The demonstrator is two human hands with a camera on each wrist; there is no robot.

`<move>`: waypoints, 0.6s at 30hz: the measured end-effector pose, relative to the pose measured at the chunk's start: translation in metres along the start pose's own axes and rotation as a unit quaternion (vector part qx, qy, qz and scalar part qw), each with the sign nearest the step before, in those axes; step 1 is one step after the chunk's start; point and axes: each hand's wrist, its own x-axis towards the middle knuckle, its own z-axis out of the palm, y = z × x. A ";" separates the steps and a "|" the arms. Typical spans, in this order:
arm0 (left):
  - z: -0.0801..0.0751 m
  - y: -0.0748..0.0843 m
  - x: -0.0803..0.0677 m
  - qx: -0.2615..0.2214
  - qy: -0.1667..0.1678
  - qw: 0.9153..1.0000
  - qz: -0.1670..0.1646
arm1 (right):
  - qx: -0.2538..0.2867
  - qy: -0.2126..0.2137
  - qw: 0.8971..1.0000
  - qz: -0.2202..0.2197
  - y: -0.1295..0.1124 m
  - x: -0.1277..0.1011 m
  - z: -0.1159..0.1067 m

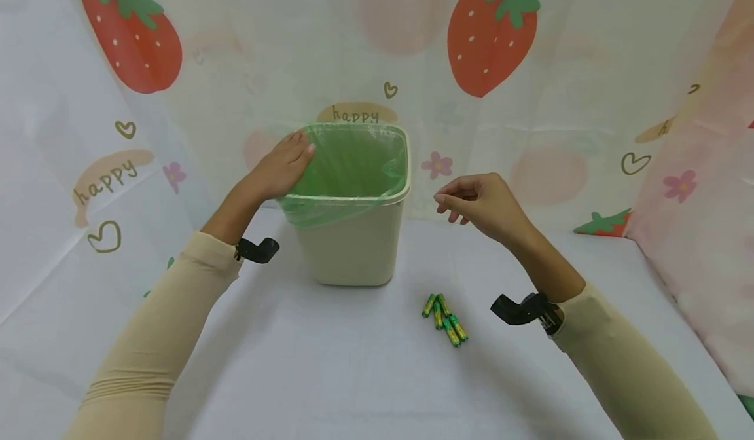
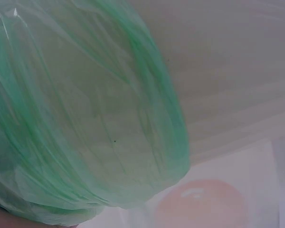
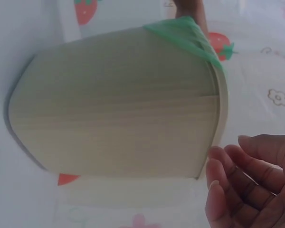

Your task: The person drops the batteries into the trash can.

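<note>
A cream trash bin (image 1: 353, 250) stands upright on the white table, lined with a translucent green trash bag (image 1: 347, 162) folded over its rim. On the bin's left rim rests my left hand (image 1: 285, 168), over the bag. Close up in the left wrist view, the bag's loose edge (image 2: 114, 142) hangs down the bin's outer wall. My right hand (image 1: 480, 204) is in the air right of the bin, fingers loosely bent; its palm (image 3: 256, 190) shows nothing held. Below it, several small green-and-yellow batteries (image 1: 444, 319) lie in a cluster on the table.
White cloth covers the table (image 1: 330, 368). Behind the bin hangs a backdrop (image 1: 283, 54) printed with strawberries, hearts and flowers, and a pinkish cloth side (image 1: 701, 263) rises at the right. Each wrist bears a black camera, such as the right one (image 1: 521, 309).
</note>
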 end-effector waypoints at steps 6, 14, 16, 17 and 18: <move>0.000 0.000 0.001 -0.004 0.000 1.000 0.002 | 0.002 -0.001 1.000 0.006 0.013 -0.013 0.001; 0.000 -0.002 0.001 -0.007 0.002 1.000 0.000 | 0.029 0.001 0.999 0.025 0.030 -0.032 0.010; 0.000 -0.001 0.000 -0.008 0.004 1.000 -0.002 | 0.035 -0.001 0.999 0.034 0.035 -0.037 0.013; 0.001 -0.001 0.000 -0.009 0.005 1.000 -0.003 | 0.037 -0.002 0.999 0.037 0.037 -0.040 0.014; 0.001 0.000 0.000 -0.008 0.005 1.000 -0.003 | 0.038 -0.004 0.998 0.040 0.040 -0.042 0.016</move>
